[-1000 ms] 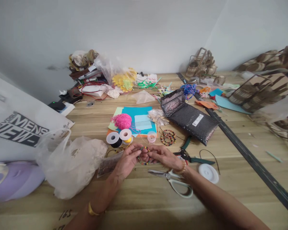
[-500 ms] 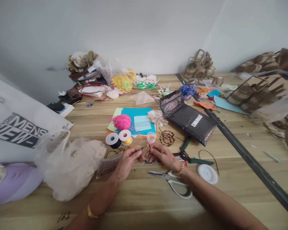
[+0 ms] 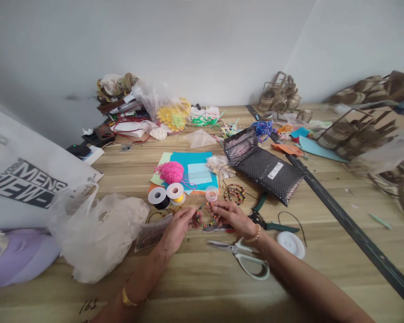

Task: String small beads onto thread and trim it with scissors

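A bead bracelet (image 3: pixel 205 224) in several colours forms a ring between my two hands, over the middle of the table. My left hand (image 3: pixel 177 226) pinches its left side between thumb and fingers. On its right side, my right hand (image 3: pixel 232 216) has its fingers closed on the beads. Just beyond the ring stands a small clear spool (image 3: pixel 212 193). More beaded bracelets (image 3: pixel 234 194) lie in a loose pile past my right hand. Scissors (image 3: pixel 244 255) with pale handles rest in front of my right wrist.
Spools of black cord (image 3: pixel 159 197) and yellow cord (image 3: pixel 175 193) stand beside pink yarn (image 3: pixel 171 172). Green-handled pliers (image 3: pixel 258 218), a white spool (image 3: pixel 291 244) and a black padded mailer (image 3: pixel 265 168) lie to the right. A whitish plastic bag (image 3: pixel 104 233) fills the left.
My hands have moved slightly apart, and the bracelet shows as a wider, rounder ring between them. Both hands still hold it.
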A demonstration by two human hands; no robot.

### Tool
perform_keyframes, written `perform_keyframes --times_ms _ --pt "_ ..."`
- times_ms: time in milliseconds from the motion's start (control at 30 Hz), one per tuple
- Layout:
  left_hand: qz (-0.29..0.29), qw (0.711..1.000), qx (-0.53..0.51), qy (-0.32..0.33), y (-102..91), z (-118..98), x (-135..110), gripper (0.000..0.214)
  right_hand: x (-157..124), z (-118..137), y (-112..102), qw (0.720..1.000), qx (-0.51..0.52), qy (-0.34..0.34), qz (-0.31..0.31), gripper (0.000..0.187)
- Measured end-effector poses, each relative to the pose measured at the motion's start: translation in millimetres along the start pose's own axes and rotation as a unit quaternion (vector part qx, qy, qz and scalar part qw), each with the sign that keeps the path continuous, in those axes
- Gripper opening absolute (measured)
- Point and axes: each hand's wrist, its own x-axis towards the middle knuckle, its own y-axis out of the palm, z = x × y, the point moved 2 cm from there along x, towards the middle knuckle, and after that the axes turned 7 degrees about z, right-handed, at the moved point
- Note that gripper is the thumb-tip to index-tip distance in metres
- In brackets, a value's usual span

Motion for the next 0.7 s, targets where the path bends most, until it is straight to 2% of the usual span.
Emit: perform_keyframes --times_ms 200,367,500,700 --pt "0.006 0.997 0.079 0.006 -0.1 0.1 0.1 0.029 -0.8 1.6 -0.9 0.999 0.034 0.003 0.007 0.037" --pt "-0.019 0.997 0.071 0.017 -2.8 -0.3 0.2 0.027 0.6 -2.8 -1.0 0.994 0.105 0.019 0.012 0.035" --pt "-0.025 0.999 0.016 0.015 -3.2 -0.7 0.8 0.024 0.9 -4.8 -2.3 0.985 0.163 0.02 0.044 0.029" --pt "0.0 0.989 -0.146 -0.026 -5.8 0.9 2.4 0.016 -0.7 -3.1 -2.1 0.966 0.227 0.052 0.112 0.027"
